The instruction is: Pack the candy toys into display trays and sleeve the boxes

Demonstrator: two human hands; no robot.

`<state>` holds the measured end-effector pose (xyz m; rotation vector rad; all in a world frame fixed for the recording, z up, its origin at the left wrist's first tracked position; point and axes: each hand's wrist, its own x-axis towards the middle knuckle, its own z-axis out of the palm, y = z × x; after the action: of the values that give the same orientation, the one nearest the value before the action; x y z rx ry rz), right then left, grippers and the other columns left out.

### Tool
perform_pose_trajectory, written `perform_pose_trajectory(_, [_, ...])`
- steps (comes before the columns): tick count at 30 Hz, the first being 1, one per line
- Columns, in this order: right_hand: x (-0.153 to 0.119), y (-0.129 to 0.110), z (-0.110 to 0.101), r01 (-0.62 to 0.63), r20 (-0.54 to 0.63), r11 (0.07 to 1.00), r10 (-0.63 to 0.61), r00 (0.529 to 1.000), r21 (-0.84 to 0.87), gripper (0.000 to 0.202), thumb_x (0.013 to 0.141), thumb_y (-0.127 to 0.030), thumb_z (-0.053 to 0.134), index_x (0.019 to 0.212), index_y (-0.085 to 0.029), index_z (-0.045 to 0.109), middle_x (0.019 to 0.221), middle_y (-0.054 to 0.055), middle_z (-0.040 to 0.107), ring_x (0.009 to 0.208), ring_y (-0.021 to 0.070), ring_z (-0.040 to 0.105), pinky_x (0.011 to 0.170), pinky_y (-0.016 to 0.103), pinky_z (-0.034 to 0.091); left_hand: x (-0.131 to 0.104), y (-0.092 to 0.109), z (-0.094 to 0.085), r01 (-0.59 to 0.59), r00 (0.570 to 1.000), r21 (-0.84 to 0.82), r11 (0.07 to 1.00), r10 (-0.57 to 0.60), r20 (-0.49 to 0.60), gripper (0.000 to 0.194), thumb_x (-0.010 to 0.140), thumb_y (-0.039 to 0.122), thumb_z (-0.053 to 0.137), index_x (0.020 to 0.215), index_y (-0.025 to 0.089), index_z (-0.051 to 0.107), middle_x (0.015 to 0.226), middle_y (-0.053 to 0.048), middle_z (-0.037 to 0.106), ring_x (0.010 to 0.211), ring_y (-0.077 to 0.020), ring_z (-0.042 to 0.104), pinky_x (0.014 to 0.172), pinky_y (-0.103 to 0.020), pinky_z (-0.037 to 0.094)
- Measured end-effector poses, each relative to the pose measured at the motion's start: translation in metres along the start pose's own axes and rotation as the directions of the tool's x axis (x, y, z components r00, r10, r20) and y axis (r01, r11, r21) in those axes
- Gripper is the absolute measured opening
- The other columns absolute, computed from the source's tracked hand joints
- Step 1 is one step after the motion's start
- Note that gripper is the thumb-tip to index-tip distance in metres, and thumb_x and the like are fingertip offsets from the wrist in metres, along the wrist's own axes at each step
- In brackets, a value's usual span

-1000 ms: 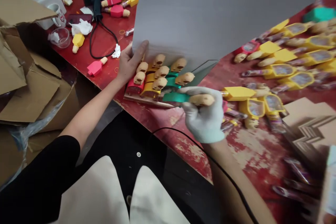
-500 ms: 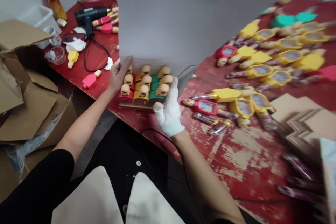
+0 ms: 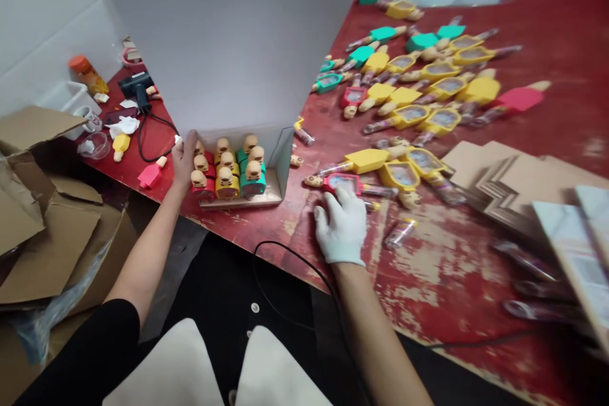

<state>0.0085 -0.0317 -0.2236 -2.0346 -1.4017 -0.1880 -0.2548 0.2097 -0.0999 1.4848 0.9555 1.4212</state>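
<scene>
An open cardboard box (image 3: 283, 168) with a tall upright grey panel (image 3: 228, 44) stands at the table's front edge. Several toys with beige animal heads lie stacked in it: red (image 3: 203, 187), yellow (image 3: 227, 185) and green (image 3: 253, 184) columns, with a gap at the right end. My left hand (image 3: 184, 158) grips the box's left wall, fingers on the outside and edge. My right hand (image 3: 341, 226), in a white glove, reaches palm down onto the table with fingers extended, over a red toy (image 3: 340, 183) and a small clear tube (image 3: 372, 205) it partly covers.
Several yellow and green toys (image 3: 412, 115) lie across the red table (image 3: 547, 139). Another tube (image 3: 400, 233) lies right of my glove. Flat cardboard pieces (image 3: 504, 184) are stacked rightward. A heat gun (image 3: 137, 89), mug (image 3: 89, 117) and opened cartons (image 3: 57, 222) are leftward.
My right hand has left the box's right side and moved right, down onto the table by the red toy and tube. My left hand stays on the box. The view has turned right.
</scene>
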Motion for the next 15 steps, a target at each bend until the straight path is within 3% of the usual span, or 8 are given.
perform_pose_trajectory(3, [0.023,0.004,-0.009,-0.091,-0.035,0.996,0.091,0.995,0.0,0.044,0.092,-0.034,0.054,0.129,-0.012,0.064,0.13,0.02,0.06,0.122,0.0309,0.052,0.107,0.049,0.04,0.003,-0.004,-0.001,-0.007,1.0,0.041,0.999,0.007,0.012,0.067,0.082,0.079,0.059,0.059,0.023,0.032,0.053,0.007,0.033,0.049,-0.0064,0.029,0.05,-0.027,0.025])
perform_pose_trajectory(6, [0.056,0.016,-0.014,-0.009,0.192,0.99,0.037,0.981,-0.144,0.047,0.088,-0.041,0.06,0.127,-0.017,0.067,0.128,0.018,0.059,0.115,0.0327,0.049,0.1,0.048,0.037,0.005,-0.009,0.0,-0.017,1.0,0.067,0.998,0.016,0.013,0.063,0.089,0.075,0.054,0.06,0.023,0.034,0.053,0.008,0.034,0.05,-0.0052,0.034,0.051,-0.026,0.028])
perform_pose_trajectory(9, [0.085,0.025,-0.008,0.106,0.376,0.97,-0.017,0.926,-0.218,0.042,0.088,-0.036,0.056,0.125,-0.018,0.068,0.124,0.018,0.06,0.108,0.0314,0.048,0.093,0.045,0.034,0.009,-0.006,-0.005,-0.032,0.998,0.081,0.996,0.027,0.058,0.062,0.085,0.08,0.055,0.068,0.02,0.047,0.061,0.004,0.05,0.065,-0.0108,0.056,0.062,-0.027,0.045])
perform_pose_trajectory(12, [0.101,0.029,-0.005,0.105,0.334,0.99,-0.069,0.94,-0.09,0.032,0.084,-0.029,0.057,0.108,-0.013,0.07,0.109,0.018,0.064,0.102,0.028,0.05,0.094,0.044,0.034,0.006,0.012,-0.016,-0.125,0.986,0.125,0.984,0.109,0.125,0.064,0.087,0.08,0.051,0.099,0.019,0.063,0.098,-0.006,0.07,0.102,-0.0197,0.068,0.091,-0.033,0.054])
perform_pose_trajectory(14, [0.105,0.034,-0.017,0.062,0.224,0.998,-0.061,0.973,0.002,0.029,0.083,-0.031,0.058,0.102,-0.011,0.068,0.103,0.017,0.064,0.102,0.0267,0.052,0.097,0.044,0.036,-0.009,0.03,-0.022,-0.263,0.965,0.176,0.948,0.257,0.06,0.058,0.095,0.071,0.049,0.124,0.022,0.058,0.122,-0.009,0.067,0.117,-0.0209,0.064,0.102,-0.036,0.052])
perform_pose_trajectory(15, [0.104,0.038,-0.028,0.04,0.162,0.999,-0.041,0.986,0.012,0.033,0.086,-0.034,0.056,0.107,-0.01,0.065,0.106,0.018,0.063,0.106,0.0265,0.053,0.099,0.044,0.038,-0.021,0.04,-0.024,-0.351,0.934,0.206,0.913,0.358,0.005,0.054,0.098,0.064,0.047,0.133,0.024,0.052,0.129,-0.01,0.063,0.121,-0.0208,0.063,0.104,-0.037,0.051])
